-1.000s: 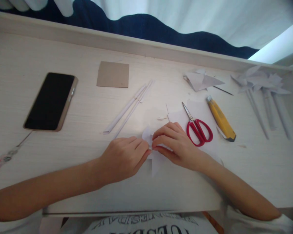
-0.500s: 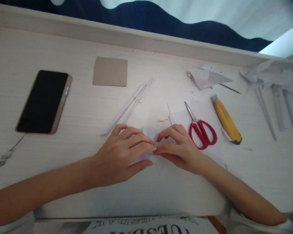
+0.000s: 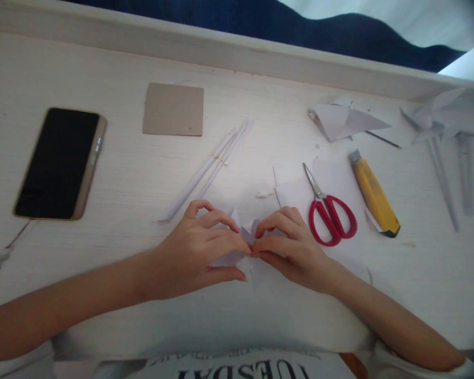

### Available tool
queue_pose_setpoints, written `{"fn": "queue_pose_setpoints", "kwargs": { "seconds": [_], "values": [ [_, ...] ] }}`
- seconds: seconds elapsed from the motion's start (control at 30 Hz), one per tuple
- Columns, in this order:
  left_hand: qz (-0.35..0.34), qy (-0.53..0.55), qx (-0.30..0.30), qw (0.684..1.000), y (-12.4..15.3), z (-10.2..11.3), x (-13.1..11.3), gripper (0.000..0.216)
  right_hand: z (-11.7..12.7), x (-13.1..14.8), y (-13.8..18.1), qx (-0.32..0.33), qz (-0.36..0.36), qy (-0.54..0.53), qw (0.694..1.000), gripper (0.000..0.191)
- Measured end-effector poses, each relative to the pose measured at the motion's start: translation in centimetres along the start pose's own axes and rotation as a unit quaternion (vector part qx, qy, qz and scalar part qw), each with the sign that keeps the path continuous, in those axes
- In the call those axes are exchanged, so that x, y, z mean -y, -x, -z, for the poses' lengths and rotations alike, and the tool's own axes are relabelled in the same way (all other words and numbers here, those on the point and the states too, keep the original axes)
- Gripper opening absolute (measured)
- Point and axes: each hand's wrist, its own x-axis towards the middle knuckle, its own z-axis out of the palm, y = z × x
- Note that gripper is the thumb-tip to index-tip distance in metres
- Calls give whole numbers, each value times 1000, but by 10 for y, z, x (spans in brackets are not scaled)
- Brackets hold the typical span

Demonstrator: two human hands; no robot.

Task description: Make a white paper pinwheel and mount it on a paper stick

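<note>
Between my two hands lies a small white paper pinwheel [image 3: 246, 232], its folded points showing past my fingers. My left hand [image 3: 207, 250] curves over it from the left, with the index fingertip pressed at its centre and the thumb held lower. From the other side my right hand [image 3: 290, 247] pinches the paper at the same spot, and the fingertips of both hands meet there. Whatever is right under the fingertips is hidden. Red-handled scissors [image 3: 328, 213] lie just beyond my right hand, blades pointing away, partly on a sheet of white paper [image 3: 332, 168].
A yellow box cutter [image 3: 375, 193] rests right of the scissors. Several paper pinwheels on sticks [image 3: 442, 173] lie far right, near folded paper [image 3: 343, 121]. Rolled paper sticks [image 3: 201, 179], a cardboard square [image 3: 174, 109] and a phone [image 3: 57, 163] with a strap occupy the left side.
The camera view has shifted slightly. My left fingers have lifted and spread a little, so more of the pinwheel's points show; both hands stay at its centre.
</note>
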Motion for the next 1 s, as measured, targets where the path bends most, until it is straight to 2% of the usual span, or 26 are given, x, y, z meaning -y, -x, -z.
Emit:
{"fn": "queue_pose_setpoints", "kwargs": {
  "seconds": [0.17,0.3,0.67,0.87,1.0],
  "values": [
    [-13,6,-25,1000,0,-4,2,14,0,5,0,-10,-32,-11,999,7],
    [-28,26,-42,998,0,-6,4,18,-1,4,0,-16,-37,-20,999,6],
    [-31,32,-17,999,-1,-6,4,17,0,4,1,-15,-29,-20,999,6],
    [-48,32,-13,998,0,-7,5,16,14,1,-5,-59,-10,33,998,17],
    [-63,31,-24,997,1,-9,6,17,19,1,-17,-25,-6,57,998,19]
  ]
}}
